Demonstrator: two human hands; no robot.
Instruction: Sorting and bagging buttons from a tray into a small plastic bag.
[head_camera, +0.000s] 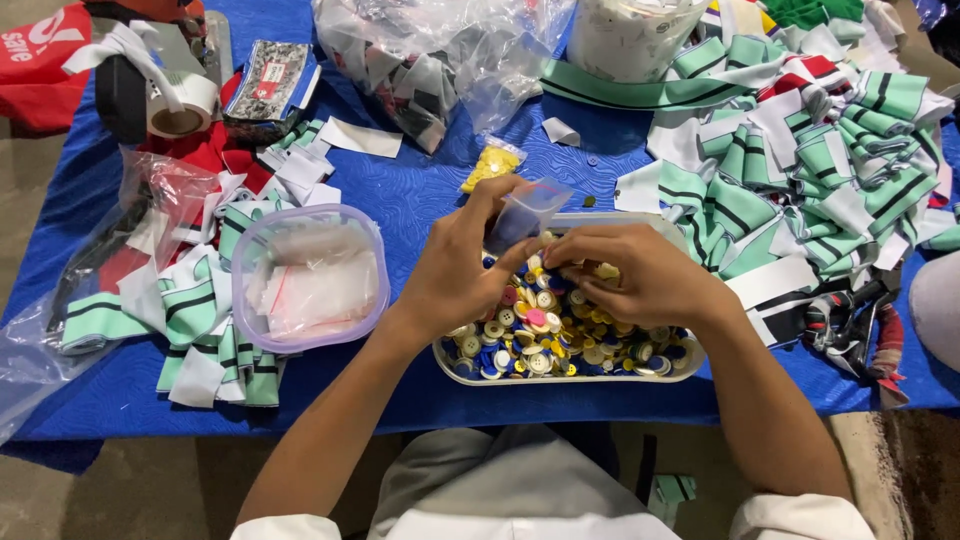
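Observation:
A white tray (690, 362) full of mixed buttons, yellow, blue, white and pink, sits on the blue table in front of me. My left hand (462, 265) holds a small clear zip bag (525, 212) with blue buttons inside, just above the tray's far edge. My right hand (640, 272) rests on the button heap, fingertips pinched among the buttons near the bag's mouth. Whether a button is between those fingers is hidden.
A clear plastic tub (310, 278) with small bags stands left of the tray. A small bag of yellow buttons (490, 165) lies behind it. Green, white and black striped fabric pieces (820, 170) pile up right and left. A tape roll (183, 108) and larger plastic bags (440, 60) sit at the back.

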